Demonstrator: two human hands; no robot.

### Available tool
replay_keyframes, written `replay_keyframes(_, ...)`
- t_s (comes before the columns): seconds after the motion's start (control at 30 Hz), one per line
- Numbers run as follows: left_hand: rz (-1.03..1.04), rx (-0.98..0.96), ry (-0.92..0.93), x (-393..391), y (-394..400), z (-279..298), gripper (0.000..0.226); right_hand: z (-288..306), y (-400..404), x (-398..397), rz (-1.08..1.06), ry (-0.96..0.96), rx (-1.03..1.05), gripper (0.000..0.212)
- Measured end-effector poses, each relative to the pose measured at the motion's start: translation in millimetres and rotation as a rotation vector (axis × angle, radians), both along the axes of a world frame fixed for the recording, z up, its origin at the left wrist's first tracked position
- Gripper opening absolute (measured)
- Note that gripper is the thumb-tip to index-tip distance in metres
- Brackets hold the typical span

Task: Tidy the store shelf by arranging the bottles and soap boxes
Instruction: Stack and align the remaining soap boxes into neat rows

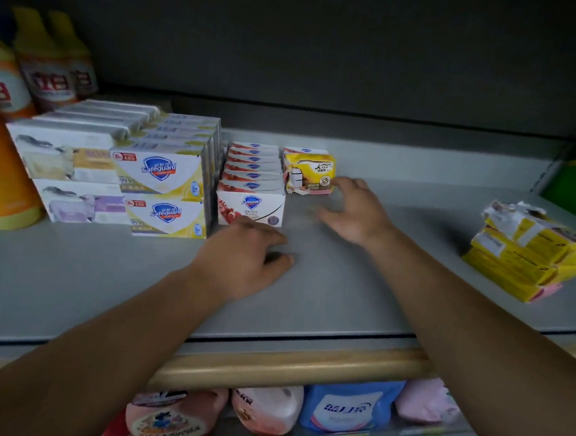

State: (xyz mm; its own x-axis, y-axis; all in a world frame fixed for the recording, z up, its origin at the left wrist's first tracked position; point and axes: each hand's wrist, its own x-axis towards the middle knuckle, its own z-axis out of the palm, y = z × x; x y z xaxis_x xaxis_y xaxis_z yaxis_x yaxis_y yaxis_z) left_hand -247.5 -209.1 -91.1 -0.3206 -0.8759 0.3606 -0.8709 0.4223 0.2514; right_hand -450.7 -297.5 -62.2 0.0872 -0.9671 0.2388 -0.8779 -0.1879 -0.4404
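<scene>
Soap boxes fill the left part of the grey shelf [359, 289]. A row of white-and-red Safeguard boxes [252, 185] runs from front to back, the front one reading "DETOX" with a blue shield. Just right of that row, toward the back, stands a yellow soap pack [309, 173] with torn, crumpled wrapping at its lower left corner; a white box shows behind it. Left of the red row sit two stacked tiers of gold-trimmed Safeguard boxes [165, 193], and beyond them white sheep-print boxes [70, 171], cream above and lilac below. Orange and yellow bottles [4, 153] stand at the far left edge, more of them blurred behind. Well apart, at the right end of the shelf, lies a tilted stack of yellow packets [527, 256] with ragged paper on top.

The right hand [354, 211] reaches toward the yellow soap pack with fingers spread and loosely bent; its fingertips [339, 184] lie at the pack's right lower corner, touching or very nearly so, gripping nothing. The left hand [243, 259] rests palm-down on the shelf, fingers relaxed and slightly curled, holding nothing, its knuckles just in front of the DETOX box; whether they touch it I cannot tell.

Under the shelf's wooden front rail [287, 366], pink and blue pouches [335, 409] lie on the lower level.
</scene>
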Motion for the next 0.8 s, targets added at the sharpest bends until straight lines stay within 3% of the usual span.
replay_keyframes(0.17,0.004,-0.029,0.067,0,-5,-3,0.043,7,-53,21,-0.028,-0.007,-0.173,0.078)
replay_keyframes(0.27,0.004,-0.027,0.108,0,-7,-2,0.036,10,-78,21,-0.07,0.096,-0.141,0.08)
replay_keyframes(0.37,0.011,-0.018,0.136,0,-10,-2,0.031,9,-86,17,-0.1,0.207,-0.169,0.063)
replay_keyframes(0.5,0.017,0.005,0.178,-1,-10,1,0.031,8,-65,11,-0.112,0.193,-0.236,0.043)
replay_keyframes(0.63,0.016,0.059,0.313,-1,-8,9,0.038,18,-14,-1,-0.122,-0.082,-0.264,0.035)
replay_keyframes(0.8,-0.075,0.142,0.888,-2,0,22,0.043,24,68,-4,0.074,-0.651,-0.08,0.025)
